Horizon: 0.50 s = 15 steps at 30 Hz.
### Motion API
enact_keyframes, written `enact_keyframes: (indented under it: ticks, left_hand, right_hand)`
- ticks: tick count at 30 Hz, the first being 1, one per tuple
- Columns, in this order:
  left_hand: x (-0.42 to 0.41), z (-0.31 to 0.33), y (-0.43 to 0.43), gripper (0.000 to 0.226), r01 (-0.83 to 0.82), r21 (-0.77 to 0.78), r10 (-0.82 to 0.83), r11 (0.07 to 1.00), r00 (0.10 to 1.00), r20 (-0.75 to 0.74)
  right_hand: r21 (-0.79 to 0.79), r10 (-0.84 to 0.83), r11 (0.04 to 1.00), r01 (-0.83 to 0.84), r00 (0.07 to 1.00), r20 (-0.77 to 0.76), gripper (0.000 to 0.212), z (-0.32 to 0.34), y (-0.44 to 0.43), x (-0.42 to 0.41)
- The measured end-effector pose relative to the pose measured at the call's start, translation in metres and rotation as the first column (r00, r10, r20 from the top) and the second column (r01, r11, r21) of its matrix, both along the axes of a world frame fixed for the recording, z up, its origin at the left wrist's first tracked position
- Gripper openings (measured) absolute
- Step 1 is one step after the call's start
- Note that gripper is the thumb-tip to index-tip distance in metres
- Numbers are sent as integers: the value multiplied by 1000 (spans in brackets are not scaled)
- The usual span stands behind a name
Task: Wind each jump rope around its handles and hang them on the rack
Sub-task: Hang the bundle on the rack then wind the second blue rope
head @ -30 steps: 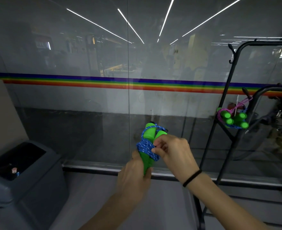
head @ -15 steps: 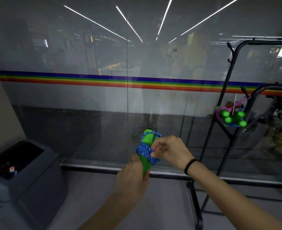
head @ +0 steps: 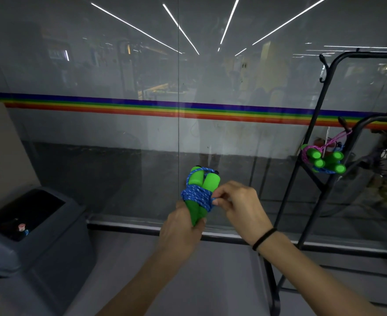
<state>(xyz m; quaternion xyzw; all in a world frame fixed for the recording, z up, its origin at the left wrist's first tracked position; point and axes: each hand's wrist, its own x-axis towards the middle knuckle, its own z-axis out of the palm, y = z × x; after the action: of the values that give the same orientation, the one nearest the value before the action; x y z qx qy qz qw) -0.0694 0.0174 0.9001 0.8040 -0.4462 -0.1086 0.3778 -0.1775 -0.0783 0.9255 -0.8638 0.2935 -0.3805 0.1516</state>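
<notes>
A jump rope with two green foam handles [head: 202, 182] is held upright in front of me, its blue speckled cord [head: 196, 197] wound around the middle of the handles. My left hand [head: 181, 229] grips the lower ends of both handles. My right hand [head: 240, 207] pinches the cord at the right side of the winding. At the right stands a black metal rack [head: 324, 106]. Two wound ropes with green handles [head: 324, 159], one pink and one blue, hang from a hook on it.
A glass wall with a rainbow stripe [head: 119, 106] runs across right behind the rope. A dark grey bin [head: 35, 242] sits at the lower left. The rack's base bar [head: 272, 283] reaches toward me on the grey floor.
My right hand has shifted from over the handles' top to the right side of the winding, now pinching the cord there. My left hand keeps its grip. The view drifted slightly.
</notes>
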Motion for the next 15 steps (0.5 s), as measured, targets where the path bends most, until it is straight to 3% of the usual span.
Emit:
enact_keyframes:
  ticks: [7, 15]
  left_hand:
    - [-11, 7, -1, 51, 8, 30, -14, 1000, 977, 215]
    - [-17, 11, 5, 46, 22, -52, -10, 998, 977, 211]
  right_hand:
    - [-61, 120, 992, -115, 988, 98, 6, 8, 5, 0]
    - [102, 96, 987, -126, 961, 258, 14, 8, 8, 2]
